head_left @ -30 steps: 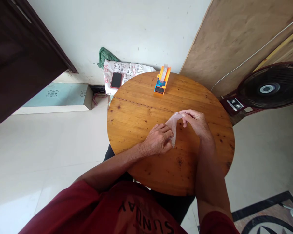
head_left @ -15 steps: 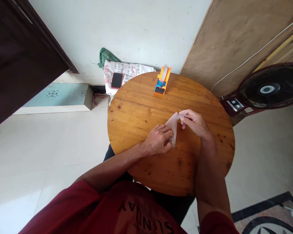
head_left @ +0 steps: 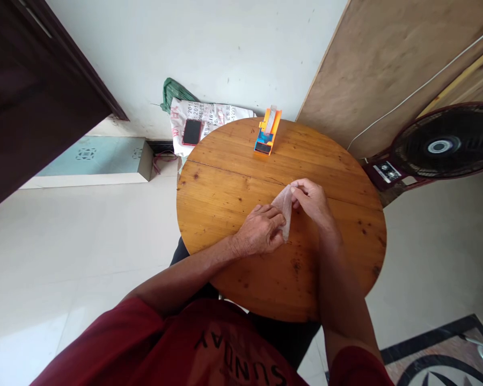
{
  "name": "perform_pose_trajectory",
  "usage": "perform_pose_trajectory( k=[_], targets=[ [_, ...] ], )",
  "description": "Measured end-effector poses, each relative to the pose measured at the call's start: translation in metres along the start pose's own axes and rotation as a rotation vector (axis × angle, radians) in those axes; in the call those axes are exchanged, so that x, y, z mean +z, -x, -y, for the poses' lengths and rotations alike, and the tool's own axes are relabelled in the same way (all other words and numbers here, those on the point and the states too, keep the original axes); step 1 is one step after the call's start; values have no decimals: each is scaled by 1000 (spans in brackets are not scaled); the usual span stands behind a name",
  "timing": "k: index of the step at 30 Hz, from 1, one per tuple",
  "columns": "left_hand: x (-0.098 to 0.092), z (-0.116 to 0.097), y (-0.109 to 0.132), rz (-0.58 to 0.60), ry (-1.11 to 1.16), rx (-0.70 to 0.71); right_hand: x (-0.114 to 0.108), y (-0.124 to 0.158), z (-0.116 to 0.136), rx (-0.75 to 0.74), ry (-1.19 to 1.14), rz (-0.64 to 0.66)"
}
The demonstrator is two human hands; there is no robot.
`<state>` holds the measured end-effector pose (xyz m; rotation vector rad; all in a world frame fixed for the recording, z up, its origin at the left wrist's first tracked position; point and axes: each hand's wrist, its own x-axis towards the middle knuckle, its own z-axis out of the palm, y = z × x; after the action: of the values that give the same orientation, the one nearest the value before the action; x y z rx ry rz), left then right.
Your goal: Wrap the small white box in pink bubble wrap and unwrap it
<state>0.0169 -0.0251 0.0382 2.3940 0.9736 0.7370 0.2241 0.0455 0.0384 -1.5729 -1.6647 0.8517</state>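
Note:
A thin, pale, see-through sheet [head_left: 283, 202], folded to a narrow pointed shape, lies at a slant over the round wooden table [head_left: 225, 214]. I cannot tell whether it is paper or plastic. With fingers curled, my left hand [head_left: 261, 230] grips its lower left side, covering part of it. My right hand [head_left: 310, 199] pinches the top corner between thumb and fingers. Beyond both hands, an orange and blue tape dispenser [head_left: 268, 131] with a roll of clear tape stands on the table.
A phone [head_left: 192, 132] lies on a printed white sack [head_left: 221, 115] behind the table's left edge, beside a green bag [head_left: 177, 92]. To the right is a large fan [head_left: 443, 145]. A pale blue box-like ledge [head_left: 92, 158] runs along the left wall.
My right hand has moved slightly left, onto the sheet's top corner. The thin strip that stretched from that corner to my fingers no longer shows. My left hand stays in place.

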Motion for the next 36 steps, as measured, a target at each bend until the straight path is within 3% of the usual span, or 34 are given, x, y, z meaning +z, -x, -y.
perform_pose_trajectory(
  k=[6,12,16,24,30,36],
  targets=[
    [0,0,0,10,-12,-9,0,2,8,-4,38,-122],
    [-1,0,0,11,-11,-10,-10,9,14,-97,150,184],
    [0,0,1,-4,-17,-15,-2,9,15,-130,200,270],
    [8,3,4,-120,-69,-17,11,9,15,-82,130,219],
    [5,2,3,-104,-67,19,14,8,12,-131,111,204],
    [5,2,4,-86,-91,-11,9,8,18,-84,109,201]
  ],
)
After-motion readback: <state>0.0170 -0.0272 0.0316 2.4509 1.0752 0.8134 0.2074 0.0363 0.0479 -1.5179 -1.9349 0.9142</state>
